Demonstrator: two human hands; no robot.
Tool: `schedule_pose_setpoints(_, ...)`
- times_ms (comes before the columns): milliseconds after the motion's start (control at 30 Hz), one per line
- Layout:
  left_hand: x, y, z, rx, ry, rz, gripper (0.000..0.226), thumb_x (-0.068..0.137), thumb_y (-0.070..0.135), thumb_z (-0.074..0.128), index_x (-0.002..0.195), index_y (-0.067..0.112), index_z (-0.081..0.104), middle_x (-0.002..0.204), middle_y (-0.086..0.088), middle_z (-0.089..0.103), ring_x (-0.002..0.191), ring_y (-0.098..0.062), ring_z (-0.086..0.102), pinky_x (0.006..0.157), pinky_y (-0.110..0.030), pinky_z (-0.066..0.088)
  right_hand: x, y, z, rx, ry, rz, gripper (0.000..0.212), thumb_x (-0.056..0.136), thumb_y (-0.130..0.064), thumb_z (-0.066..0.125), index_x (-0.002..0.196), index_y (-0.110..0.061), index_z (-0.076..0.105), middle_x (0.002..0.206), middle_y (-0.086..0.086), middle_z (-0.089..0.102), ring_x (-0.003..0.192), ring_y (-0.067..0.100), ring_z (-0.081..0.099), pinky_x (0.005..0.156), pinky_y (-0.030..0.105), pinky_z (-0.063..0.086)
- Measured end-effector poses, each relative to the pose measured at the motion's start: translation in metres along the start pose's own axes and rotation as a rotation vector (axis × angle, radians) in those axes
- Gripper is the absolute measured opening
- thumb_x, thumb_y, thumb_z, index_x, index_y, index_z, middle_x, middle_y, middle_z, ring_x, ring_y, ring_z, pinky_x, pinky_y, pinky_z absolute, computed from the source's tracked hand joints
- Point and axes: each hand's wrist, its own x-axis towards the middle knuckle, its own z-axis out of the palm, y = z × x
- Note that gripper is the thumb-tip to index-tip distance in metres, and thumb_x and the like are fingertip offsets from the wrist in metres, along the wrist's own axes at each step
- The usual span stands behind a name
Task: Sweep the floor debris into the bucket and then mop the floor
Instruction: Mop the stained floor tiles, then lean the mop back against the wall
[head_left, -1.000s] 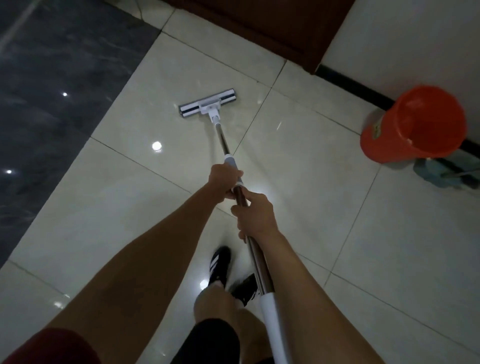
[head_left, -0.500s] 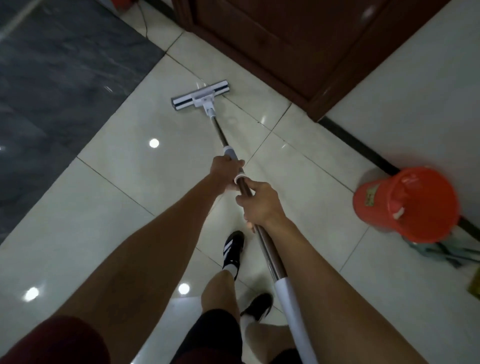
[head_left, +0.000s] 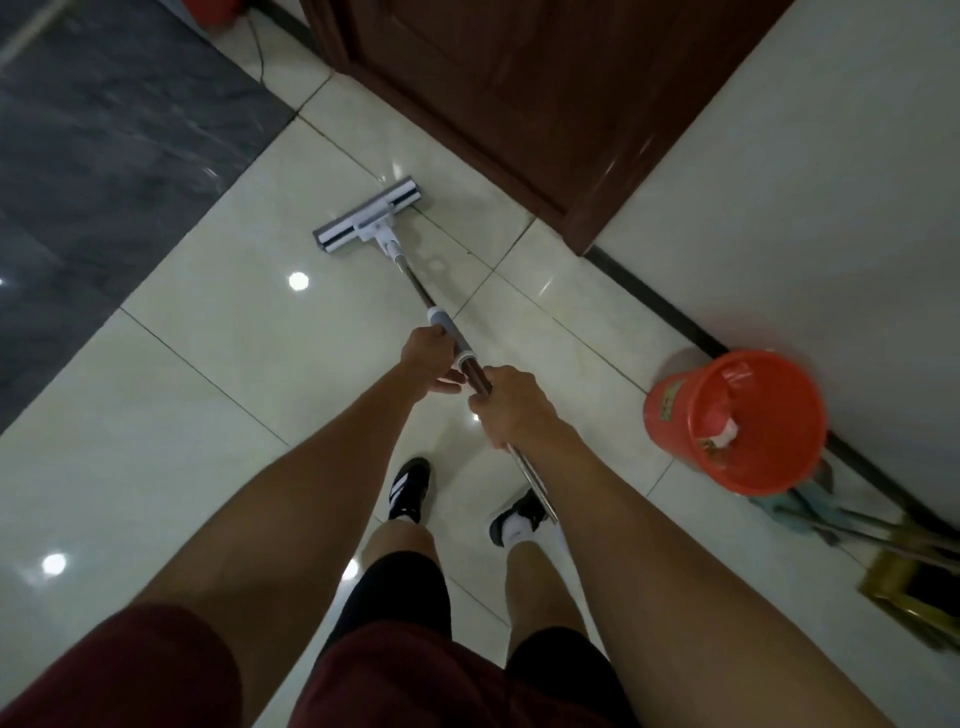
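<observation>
**Mop on the tiles, both hands on the pole**

I hold the mop (head_left: 415, 283) w/ both hands. My left hand (head_left: 428, 358) is wrapped round the pole just under the grey collar, fingers a bit loose at the bottom. My right hand (head_left: 511, 408) is closed tight on the pole right behind it, thumb on top. The 2 hands nearly touch.

The flat mop head (head_left: 366, 215) lies on the pale floor (head_left: 208, 415), near the brown door (head_left: 519, 93) & close to the edge of the dark grey floor part (head_left: 104, 130).

The orange bucket (head_left: 737, 421) stands on my right side, next to the white wall (head_left: 831, 182). Some white & red stuff is inside it. Behind the bucket lies a blue-green thing w/ a handle (head_left: 810, 512), too blurry to tell what. My black shoes (head_left: 410, 488) are on the floor under the pole.
</observation>
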Motion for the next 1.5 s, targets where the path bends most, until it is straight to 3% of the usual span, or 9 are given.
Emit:
schedule_pose_setpoints(133, -0.026, 0.003, 0.057, 0.152, 0.008, 0.026, 0.028, 0.103, 0.016, 0.044, 0.123, 0.002, 0.058, 0.102, -0.017, 0.069, 0.079, -0.028, 0.073, 0.066, -0.045, 0.063, -0.018, 0.054, -0.042, -0.074, -0.008, -0.002, 0.019, 0.095, -0.026, 0.055, 0.109, -0.016, 0.061, 0.09, 0.006, 0.067, 0.07, 0.026, 0.07, 0.068, 0.041, 0.062)
schedule_pose_setpoints(467, -0.068, 0.008, 0.173, 0.96, -0.009, 0.579, 0.063, 0.095, 0.016, 0.06, 0.154, 0.022, 0.037, 0.154, -0.005, 0.039, 0.138, -0.023, 0.042, 0.111, -0.036, 0.039, -0.057, 0.158, -0.145, -0.414, 0.109, -0.035, 0.022, 0.095, -0.021, 0.059, 0.116, -0.014, 0.06, 0.095, 0.004, 0.064, 0.08, 0.02, 0.063, 0.075, 0.033, 0.054)
schedule_pose_setpoints(667, -0.076, 0.041, 0.229, 1.213, -0.149, 0.783, 0.05, 0.097, 0.019, 0.056, 0.146, 0.021, 0.046, 0.139, -0.005, 0.054, 0.13, -0.027, 0.047, 0.104, -0.044, 0.045, -0.069, 0.173, -0.201, -0.628, 0.179, -0.06, 0.017, 0.097, -0.015, 0.052, 0.109, -0.013, 0.063, 0.082, 0.001, 0.051, 0.067, 0.017, 0.05, 0.065, 0.031, 0.039)
schedule_pose_setpoints(767, -0.074, 0.063, 0.239, 1.233, -0.123, 0.884, 0.02, 0.097, 0.023, 0.056, 0.117, 0.02, 0.058, 0.113, -0.004, 0.063, 0.108, -0.026, 0.06, 0.088, -0.042, 0.051, -0.069, 0.168, -0.233, -0.718, 0.212, -0.085, 0.019, 0.095, -0.014, 0.051, 0.109, -0.014, 0.064, 0.089, 0.002, 0.057, 0.078, 0.023, 0.059, 0.067, 0.032, 0.041)
schedule_pose_setpoints(933, -0.071, 0.099, 0.245, 1.286, -0.047, 0.973, 0.02, 0.1, 0.03, 0.055, 0.116, 0.019, 0.056, 0.108, -0.003, 0.066, 0.097, -0.024, 0.062, 0.085, -0.042, 0.05, -0.069, 0.148, -0.27, -0.832, 0.36, -0.197, 0.026, 0.093, -0.011, 0.054, 0.118, -0.016, 0.061, 0.113, 0.007, 0.062, 0.11, 0.028, 0.056, 0.088, 0.038, 0.042)
schedule_pose_setpoints(1067, -0.068, 0.128, 0.243, 1.222, -0.035, 0.949, 0.018, 0.099, 0.026, 0.052, 0.115, 0.018, 0.056, 0.108, -0.003, 0.066, 0.097, -0.026, 0.062, 0.082, -0.042, 0.05, -0.077, 0.152, -0.259, -0.401, 0.542, -0.454, 0.033, 0.095, -0.009, 0.051, 0.124, -0.014, 0.066, 0.112, 0.01, 0.068, 0.105, 0.028, 0.059, 0.093, 0.038, 0.048)
schedule_pose_setpoints(1267, -0.055, 0.16, 0.227, 1.092, -0.054, 0.952, 0.025, 0.095, 0.04, 0.061, 0.114, 0.025, 0.058, 0.101, -0.002, 0.069, 0.095, -0.026, 0.064, 0.079, -0.042, 0.052, -0.071, 0.172, -0.261, 0.519, 0.557, 0.055, 0.038, 0.094, -0.031, 0.066, 0.127, -0.013, 0.067, 0.097, -0.002, 0.073, 0.091, 0.012, 0.066, 0.089, 0.028, 0.049)
schedule_pose_setpoints(1367, -0.052, 0.167, 0.223, 1.083, -0.067, 0.955, 0.026, 0.094, 0.043, 0.062, 0.114, 0.026, 0.059, 0.1, -0.001, 0.069, 0.093, -0.025, 0.065, 0.076, -0.039, 0.051, -0.064, 0.157, -0.269, 0.731, 0.718, 0.005, 0.027, 0.089, -0.033, 0.074, 0.108, -0.014, 0.07, 0.085, -0.005, 0.07, 0.077, 0.009, 0.064, 0.076, 0.028, 0.048)
schedule_pose_setpoints(1500, -0.051, 0.169, 0.219, 1.08, -0.104, 0.975, 0.026, 0.093, 0.043, 0.064, 0.112, 0.025, 0.061, 0.099, 0.0, 0.07, 0.092, -0.024, 0.066, 0.074, -0.037, 0.05, -0.056, 0.13, -0.275, 1.087, 0.829, -0.041, 0.007, 0.089, -0.022, 0.076, 0.085, -0.024, 0.07, 0.082, -0.001, 0.074, 0.085, 0.02, 0.072, 0.085, 0.043, 0.059)
